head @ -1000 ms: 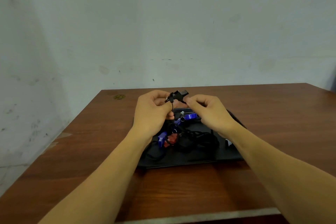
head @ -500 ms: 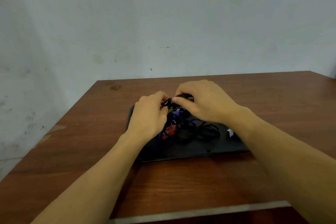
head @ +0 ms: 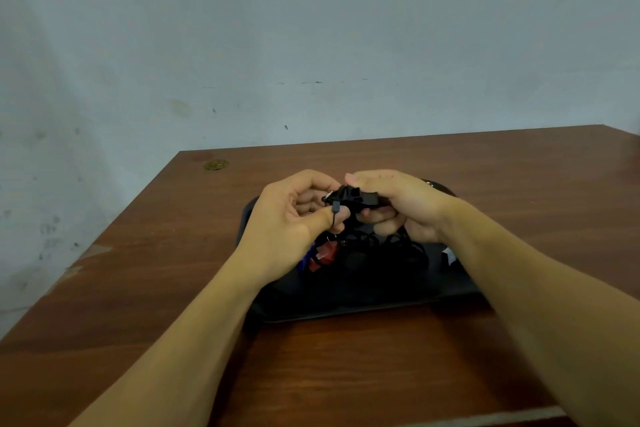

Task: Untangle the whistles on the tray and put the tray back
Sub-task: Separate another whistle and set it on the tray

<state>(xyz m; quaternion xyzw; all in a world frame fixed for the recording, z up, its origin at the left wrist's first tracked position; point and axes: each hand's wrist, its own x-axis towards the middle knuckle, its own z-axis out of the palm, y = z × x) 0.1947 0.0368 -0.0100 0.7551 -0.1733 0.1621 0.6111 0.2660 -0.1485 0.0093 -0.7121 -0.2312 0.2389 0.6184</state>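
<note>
A black tray (head: 363, 302) lies on the brown table with a tangle of black cords (head: 384, 250) and whistles on it. Just above the tray my right hand (head: 401, 208) grips a black whistle (head: 353, 199). My left hand (head: 294, 222) pinches that whistle's cord (head: 335, 215) near its metal ring, thumb on top. A red whistle (head: 323, 255) lies on the tray below my left hand, with a bit of a blue whistle (head: 304, 262) showing beside it. My hands hide the tray's far part.
The wooden table (head: 346, 374) runs to a pale wall at the back; its left edge and near edge are in view. A small brass fitting (head: 215, 165) sits at the far left corner. A white scrap (head: 450, 255) lies on the tray's right side.
Both hands came down and closer together over the tray with the black whistle; my right hand now wraps round the whistle instead of pinching it by the fingertips.
</note>
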